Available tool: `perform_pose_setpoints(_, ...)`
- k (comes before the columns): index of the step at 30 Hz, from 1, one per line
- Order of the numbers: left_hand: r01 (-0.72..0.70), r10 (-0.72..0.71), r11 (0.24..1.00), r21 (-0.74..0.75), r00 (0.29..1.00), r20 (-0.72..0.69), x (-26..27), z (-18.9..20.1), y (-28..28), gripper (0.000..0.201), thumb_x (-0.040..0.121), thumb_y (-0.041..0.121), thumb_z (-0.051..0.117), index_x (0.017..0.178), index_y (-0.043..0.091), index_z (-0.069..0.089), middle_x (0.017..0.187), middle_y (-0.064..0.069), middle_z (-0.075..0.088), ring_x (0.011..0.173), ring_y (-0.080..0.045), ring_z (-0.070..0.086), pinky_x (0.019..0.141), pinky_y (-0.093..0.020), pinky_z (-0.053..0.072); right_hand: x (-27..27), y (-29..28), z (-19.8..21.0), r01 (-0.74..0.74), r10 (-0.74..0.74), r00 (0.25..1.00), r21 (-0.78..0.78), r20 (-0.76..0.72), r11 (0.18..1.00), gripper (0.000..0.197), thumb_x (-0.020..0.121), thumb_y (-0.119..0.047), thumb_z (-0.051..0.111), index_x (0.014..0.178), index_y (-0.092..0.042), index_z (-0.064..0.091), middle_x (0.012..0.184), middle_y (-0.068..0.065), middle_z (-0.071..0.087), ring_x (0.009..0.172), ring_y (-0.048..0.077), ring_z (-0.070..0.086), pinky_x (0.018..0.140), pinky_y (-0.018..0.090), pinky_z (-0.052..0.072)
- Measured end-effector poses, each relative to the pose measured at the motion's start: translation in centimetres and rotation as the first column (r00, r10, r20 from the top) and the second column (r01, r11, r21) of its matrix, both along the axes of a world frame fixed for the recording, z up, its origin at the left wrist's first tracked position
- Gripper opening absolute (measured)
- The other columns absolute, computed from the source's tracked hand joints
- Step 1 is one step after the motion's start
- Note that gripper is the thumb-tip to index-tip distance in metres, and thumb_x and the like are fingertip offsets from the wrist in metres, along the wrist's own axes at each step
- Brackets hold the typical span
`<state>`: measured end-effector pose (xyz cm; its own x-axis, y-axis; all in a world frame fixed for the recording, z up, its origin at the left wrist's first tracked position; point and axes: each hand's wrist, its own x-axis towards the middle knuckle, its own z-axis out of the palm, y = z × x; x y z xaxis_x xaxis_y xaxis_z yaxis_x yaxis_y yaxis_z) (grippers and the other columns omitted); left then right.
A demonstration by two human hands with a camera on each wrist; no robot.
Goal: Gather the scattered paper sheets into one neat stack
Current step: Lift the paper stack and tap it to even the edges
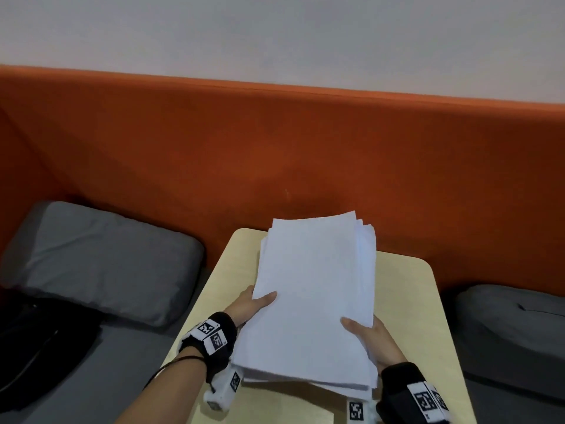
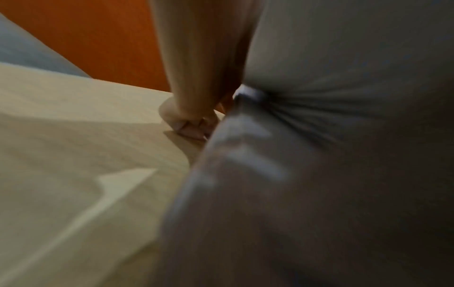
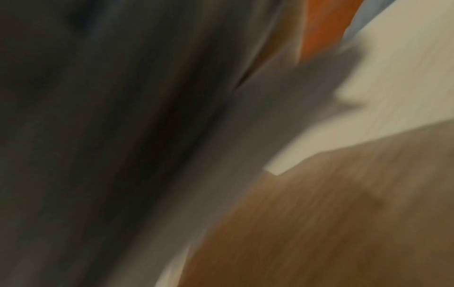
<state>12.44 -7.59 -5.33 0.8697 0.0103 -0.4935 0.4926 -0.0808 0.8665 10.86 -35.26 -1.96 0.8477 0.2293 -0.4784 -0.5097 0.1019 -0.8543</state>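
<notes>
stack point(image 1: 312, 301) being held over table point(image 1: 406, 301) centre, far end raised | left hand point(image 1: 253, 304) and right hand point(image 1: 371, 338) both pinching its side edges, thumbs on top | far corners fanning unevenly | advice: loosening hold, tapping near edge on table to square sheets

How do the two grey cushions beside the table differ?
The left cushion is lighter grey, and shows whole; the right cushion is darker and cut off by the picture's edge. The left one looks flat and smooth, the right one rounder, with a seam. Both lie against the orange backrest.
</notes>
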Motion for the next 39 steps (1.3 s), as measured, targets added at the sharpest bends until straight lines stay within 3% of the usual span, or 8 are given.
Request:
perform_pose_setpoints(8,-0.161,0.251,0.949,-0.270,0.906,0.342,-4.6,5.3,-3.5,0.064,0.066,0.031,0.078,0.124,0.014,0.056,0.114,-0.005,0.069,0.102,-0.023,0.067,0.092,-0.045,0.052,-3.2,-1.4,4.9,0.072,-0.048,0.951,-0.068,0.306,0.995,0.030,0.086,-0.001,0.060,0.113,-0.012,0.057,0.096,0.001,0.070,0.087,0.014,0.067,0.066,0.020,0.053)
perform_pose_setpoints(14,-0.244,0.356,0.934,-0.261,0.689,0.631,-6.2,12.9,-5.1,0.026,0.081,0.000,0.067,0.097,0.020,0.061,0.083,0.013,0.073,0.084,-0.004,0.069,0.073,-0.016,0.052,-3.0,-0.7,10.3,0.223,-0.133,0.777,-0.072,0.615,0.972,0.017,0.084,0.001,0.062,0.100,-0.004,0.061,0.070,-0.005,0.069,0.057,-0.001,0.063,0.047,0.006,0.045)
perform_pose_setpoints(17,-0.197,0.320,0.947,-0.253,0.620,0.716,-7.7,15.7,-4.9,0.027,0.082,0.000,0.066,0.101,0.017,0.059,0.084,0.013,0.073,0.087,-0.005,0.069,0.069,-0.016,0.053,-3.3,-0.6,11.7,0.244,-0.110,0.729,-0.107,0.675,0.964,0.002,0.084,0.000,0.065,0.083,-0.001,0.063,0.039,-0.014,0.058,0.037,-0.005,0.054,0.042,0.006,0.039)
perform_pose_setpoints(19,-0.190,0.319,0.948,-0.256,0.570,0.757,-8.6,16.3,-4.7,0.037,0.072,0.016,0.075,0.105,0.016,0.058,0.090,0.011,0.073,0.089,-0.007,0.068,0.070,-0.019,0.054,-3.7,-0.5,12.1,0.238,-0.106,0.717,-0.099,0.689,0.966,0.007,0.082,-0.002,0.067,0.087,-0.001,0.064,0.050,-0.011,0.064,0.047,-0.006,0.058,0.049,0.006,0.043)
perform_pose_setpoints(22,-0.212,0.355,0.935,-0.284,0.573,0.739,-9.9,15.7,-4.5,0.046,0.062,0.014,0.081,0.102,0.018,0.059,0.088,0.005,0.072,0.084,-0.012,0.069,0.066,-0.021,0.054,-4.8,-0.5,11.7,0.192,-0.104,0.701,-0.046,0.705,0.980,0.040,0.074,0.000,0.075,0.107,-0.013,0.058,0.089,-0.009,0.067,0.071,-0.011,0.062,0.061,0.003,0.047)
perform_pose_setpoints(26,-0.206,0.332,0.943,-0.260,0.615,0.715,-11.3,13.7,-4.8,0.058,0.059,0.020,0.083,0.108,0.026,0.052,0.096,0.001,0.065,0.088,-0.010,0.067,0.068,-0.025,0.056,-6.2,-0.3,10.9,0.082,-0.023,0.740,-0.056,0.672,0.995,0.065,0.047,-0.040,0.079,0.106,-0.023,0.059,0.093,-0.009,0.070,0.078,-0.002,0.067,0.061,0.012,0.052)
perform_pose_setpoints(32,-0.188,0.367,0.926,-0.329,0.658,0.657,-11.1,13.1,-3.9,0.082,0.048,0.031,0.082,0.121,0.018,0.046,0.103,-0.011,0.064,0.092,-0.026,0.065,0.066,-0.031,0.056,-5.8,-1.3,10.3,0.059,-0.061,0.753,0.025,0.655,0.998,0.080,0.037,-0.052,0.082,0.106,-0.017,0.062,0.097,0.002,0.071,0.086,0.013,0.069,0.068,0.019,0.055)
perform_pose_setpoints(39,-0.174,0.387,0.913,-0.368,0.652,0.652,-9.8,13.9,-4.3,0.099,0.045,0.041,0.083,0.129,0.010,0.040,0.103,-0.003,0.065,0.088,-0.016,0.066,0.069,-0.028,0.056,-5.5,-0.6,10.3,0.035,-0.080,0.757,0.081,0.648,0.996,0.090,0.027,-0.065,0.082,0.100,-0.017,0.063,0.083,-0.003,0.074,0.076,0.010,0.070,0.063,0.023,0.055)
